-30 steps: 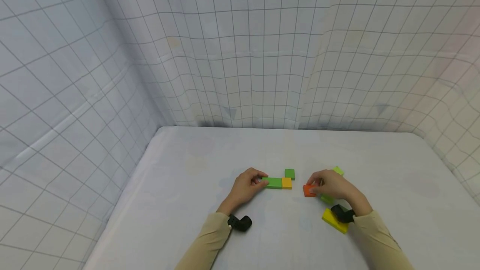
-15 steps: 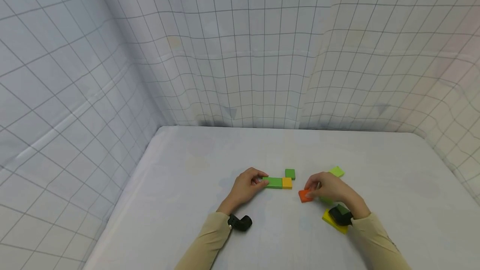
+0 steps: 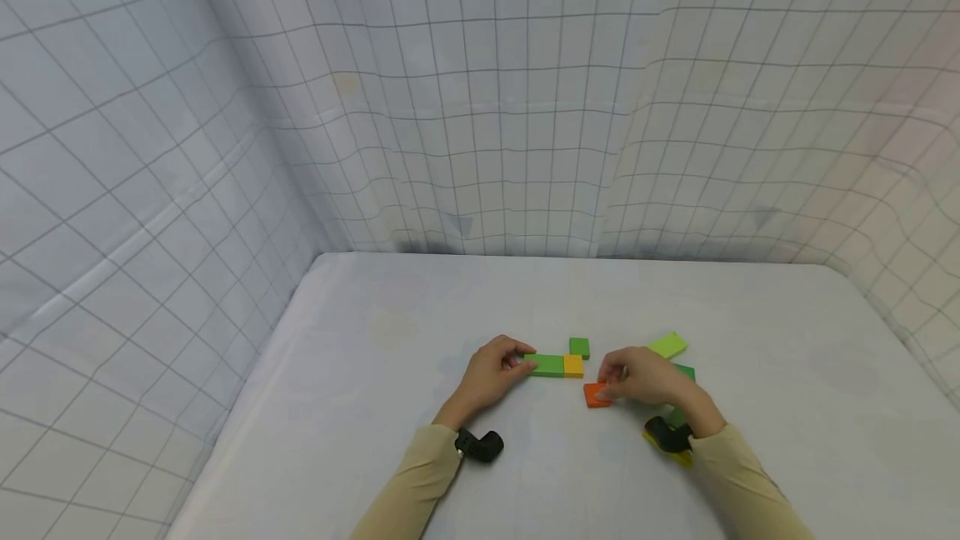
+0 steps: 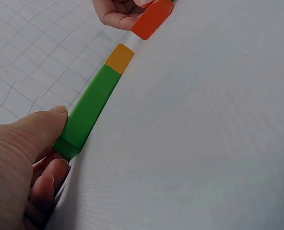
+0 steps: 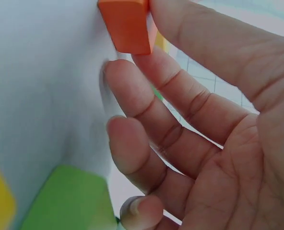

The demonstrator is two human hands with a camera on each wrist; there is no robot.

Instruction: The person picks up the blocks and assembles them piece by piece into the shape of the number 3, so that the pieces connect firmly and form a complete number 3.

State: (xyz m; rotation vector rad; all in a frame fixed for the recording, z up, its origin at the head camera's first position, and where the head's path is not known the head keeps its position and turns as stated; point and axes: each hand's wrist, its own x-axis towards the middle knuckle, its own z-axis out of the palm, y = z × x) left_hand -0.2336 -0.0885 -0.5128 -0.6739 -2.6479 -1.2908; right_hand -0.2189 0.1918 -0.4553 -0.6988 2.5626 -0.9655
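Observation:
My left hand [image 3: 491, 377] pinches the left end of a long green block [image 3: 547, 366] between thumb and fingers; the block lies flat on the white table. Touching its right end is a small yellow-orange block [image 3: 573, 366], in line with it in the left wrist view too. With thumb and index finger my right hand [image 3: 647, 376] holds a red-orange block [image 3: 596, 395], a little nearer to me and right of the yellow-orange one. The right wrist view shows that block [image 5: 127, 26] at the fingertips, the other fingers loosely bent below. A gap separates it from the row.
Behind the row sits a small green square block [image 3: 579, 347]. A lime block [image 3: 667, 346] lies beyond my right hand. Green blocks [image 3: 684, 371] and a yellow block [image 3: 682, 458] lie partly hidden by my right hand and wrist. Gridded cloth [image 3: 480, 148] hangs behind the table.
My right hand has slid the red-orange block left and slightly nearer to me, turning it a little on the way. The left hand and its green block stay in place.

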